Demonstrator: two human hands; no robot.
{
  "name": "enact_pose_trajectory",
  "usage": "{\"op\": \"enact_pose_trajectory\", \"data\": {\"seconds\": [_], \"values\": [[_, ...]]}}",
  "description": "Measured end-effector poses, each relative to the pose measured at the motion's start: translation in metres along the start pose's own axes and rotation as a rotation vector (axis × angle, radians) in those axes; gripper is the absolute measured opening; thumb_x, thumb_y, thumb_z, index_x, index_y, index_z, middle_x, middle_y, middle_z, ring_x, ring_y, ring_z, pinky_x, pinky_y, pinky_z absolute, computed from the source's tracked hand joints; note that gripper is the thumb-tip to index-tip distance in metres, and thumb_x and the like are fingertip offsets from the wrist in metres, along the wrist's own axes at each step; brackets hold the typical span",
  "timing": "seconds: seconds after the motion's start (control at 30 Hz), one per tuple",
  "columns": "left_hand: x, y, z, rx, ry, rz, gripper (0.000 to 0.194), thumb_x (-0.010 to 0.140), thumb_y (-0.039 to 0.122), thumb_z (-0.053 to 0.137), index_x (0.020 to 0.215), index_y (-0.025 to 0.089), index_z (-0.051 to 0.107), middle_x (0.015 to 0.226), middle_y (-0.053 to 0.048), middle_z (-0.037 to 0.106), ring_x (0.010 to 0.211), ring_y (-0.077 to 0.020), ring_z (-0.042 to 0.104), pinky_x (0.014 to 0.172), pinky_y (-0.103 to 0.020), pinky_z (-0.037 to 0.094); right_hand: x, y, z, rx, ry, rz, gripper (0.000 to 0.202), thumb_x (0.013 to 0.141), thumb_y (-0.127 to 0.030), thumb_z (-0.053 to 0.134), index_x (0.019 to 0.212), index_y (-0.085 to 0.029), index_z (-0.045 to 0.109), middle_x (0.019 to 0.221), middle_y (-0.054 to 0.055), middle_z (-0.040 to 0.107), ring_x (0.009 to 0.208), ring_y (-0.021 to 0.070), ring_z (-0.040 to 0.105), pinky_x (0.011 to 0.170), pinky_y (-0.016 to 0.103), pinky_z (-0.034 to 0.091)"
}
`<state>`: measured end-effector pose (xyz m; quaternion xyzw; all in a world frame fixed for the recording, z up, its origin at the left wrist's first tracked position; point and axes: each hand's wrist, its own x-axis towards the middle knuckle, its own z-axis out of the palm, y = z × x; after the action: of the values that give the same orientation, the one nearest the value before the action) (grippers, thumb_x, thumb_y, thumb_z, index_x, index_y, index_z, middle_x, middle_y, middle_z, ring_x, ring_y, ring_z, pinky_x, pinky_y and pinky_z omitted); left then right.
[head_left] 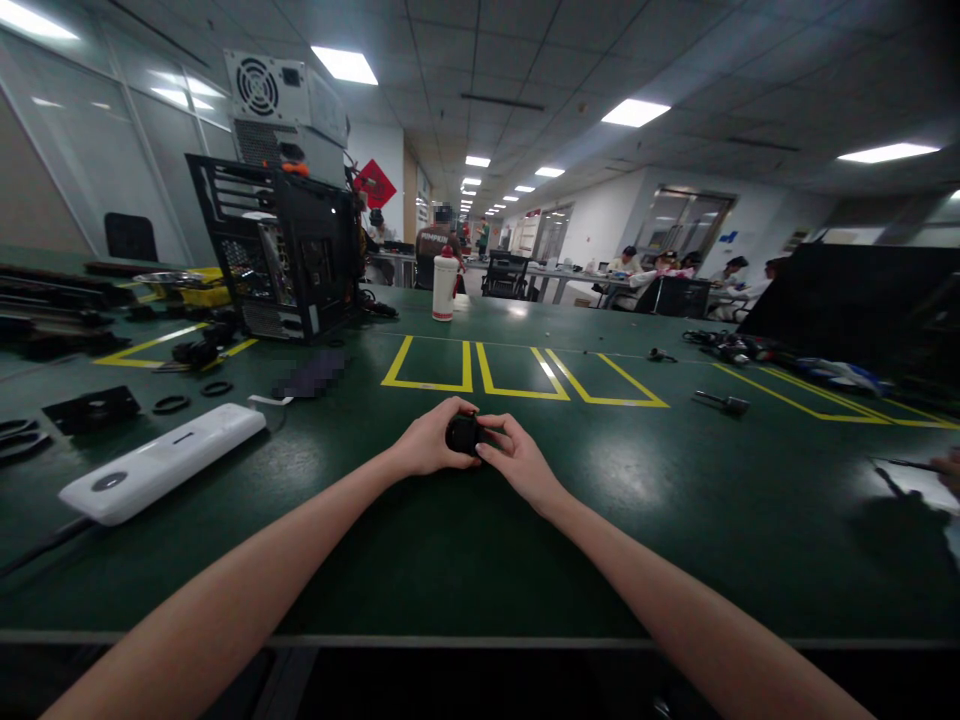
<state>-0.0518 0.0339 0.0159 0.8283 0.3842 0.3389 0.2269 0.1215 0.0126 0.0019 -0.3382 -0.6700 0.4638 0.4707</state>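
L hand (435,440) is wrapped round a black part (461,434) — fingers over the top, thumb below; R hand (523,458) has thumb & fingertips closed at its right side. Part's btwn the bench's (465,560) near edge and the taped boxes (427,385). Progress: part's in hand, not yet let go; can't tell what's done on it or left — fingers hide most. Pose: both forearms cross the near edge, angled in, R wrist a bit bent.
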Motion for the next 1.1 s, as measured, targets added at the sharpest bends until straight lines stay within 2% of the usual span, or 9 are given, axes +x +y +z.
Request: {"op": "enact_pose_trajectory", "data": {"seconds": [0.13, 0.23, 0.33, 0.47, 0.6, 0.83, 0.97, 1.1], "values": [[0.0008, -0.0021, 0.0008, -0.003, -0.006, 0.005, 0.059, 0.056, 0.03, 0.072, 0.109, 0.023, 0.044, 0.107, -0.004, 0.053, 0.091, -0.0214, 0.054, 0.076, -0.034, 0.044, 0.0011, 0.0014, -0.0002, -0.011, 0.037, -0.036, 0.012, 0.074, -0.022, 0.054, 0.086, -0.02, 0.051, 0.107, 0.002, 0.052, 0.104, 0.0168, 0.052, 0.092, 0.034, 0.041], [0.0006, -0.0026, 0.0006, -0.017, 0.005, 0.005, 0.059, 0.056, 0.03, 0.072, 0.108, 0.023, 0.045, 0.105, -0.004, 0.053, 0.089, -0.0207, 0.055, 0.074, -0.033, 0.044, 0.0017, -0.0006, -0.0011, -0.019, 0.036, -0.022, 0.021, 0.073, -0.021, 0.056, 0.094, -0.021, 0.051, 0.103, 0.002, 0.053, 0.104, 0.0169, 0.052, 0.093, 0.035, 0.039], [0.0002, -0.0018, 0.0004, -0.031, 0.005, 0.0, 0.057, 0.056, 0.03, 0.071, 0.107, 0.023, 0.046, 0.103, -0.004, 0.054, 0.088, -0.0204, 0.055, 0.074, -0.033, 0.044, 0.0023, -0.0006, -0.0016, -0.022, 0.031, 0.024, 0.03, 0.072, -0.02, 0.056, 0.101, -0.021, 0.05, 0.109, 0.003, 0.052, 0.107, 0.0175, 0.05, 0.095, 0.036, 0.038], [0.0, 0.0, -0.0001, -0.02, 0.002, 0.004, 0.057, 0.056, 0.029, 0.071, 0.107, 0.023, 0.045, 0.104, -0.004, 0.054, 0.088, -0.0205, 0.055, 0.074, -0.033, 0.044, 0.0017, 0.002, -0.0004, -0.017, 0.036, 0.001, 0.03, 0.069, -0.019, 0.059, 0.097, -0.021, 0.05, 0.108, 0.003, 0.052, 0.109, 0.0182, 0.049, 0.094, 0.036, 0.039], [0.0003, -0.0002, -0.0008, -0.014, -0.01, 0.019, 0.056, 0.058, 0.029, 0.07, 0.107, 0.023, 0.045, 0.105, -0.004, 0.053, 0.09, -0.0206, 0.054, 0.074, -0.033, 0.044, -0.0003, 0.0005, 0.0011, 0.035, 0.005, -0.014, 0.025, 0.07, -0.019, 0.058, 0.093, -0.022, 0.048, 0.117, 0.002, 0.046, 0.11, 0.0178, 0.048, 0.093, 0.035, 0.041], [0.0013, -0.0038, -0.0002, -0.012, -0.007, 0.015, 0.057, 0.058, 0.032, 0.07, 0.108, 0.023, 0.044, 0.104, -0.004, 0.053, 0.09, -0.021, 0.054, 0.074, -0.033, 0.044, 0.0008, 0.0002, -0.0001, -0.011, 0.008, -0.012, 0.026, 0.068, -0.015, 0.057, 0.092, -0.022, 0.048, 0.104, 0.001, 0.051, 0.108, 0.0178, 0.049, 0.092, 0.035, 0.042], [0.0012, -0.0035, -0.0007, -0.028, -0.015, 0.013, 0.057, 0.058, 0.032, 0.07, 0.108, 0.023, 0.044, 0.104, -0.005, 0.053, 0.09, -0.0216, 0.053, 0.074, -0.034, 0.044, 0.0016, 0.0001, -0.0004, -0.019, 0.005, -0.009, 0.035, 0.067, -0.013, 0.057, 0.098, -0.022, 0.047, 0.106, 0.001, 0.05, 0.108, 0.0173, 0.048, 0.094, 0.036, 0.04], [0.0012, -0.0027, -0.0015, -0.036, -0.018, 0.027, 0.057, 0.058, 0.033, 0.07, 0.108, 0.023, 0.044, 0.105, -0.005, 0.052, 0.091, -0.0219, 0.053, 0.076, -0.035, 0.044, 0.0014, -0.0003, -0.0009, -0.011, -0.009, -0.004, 0.028, 0.067, -0.013, 0.057, 0.093, -0.021, 0.05, 0.108, 0.002, 0.049, 0.109, 0.0174, 0.048, 0.095, 0.036, 0.039]]}}
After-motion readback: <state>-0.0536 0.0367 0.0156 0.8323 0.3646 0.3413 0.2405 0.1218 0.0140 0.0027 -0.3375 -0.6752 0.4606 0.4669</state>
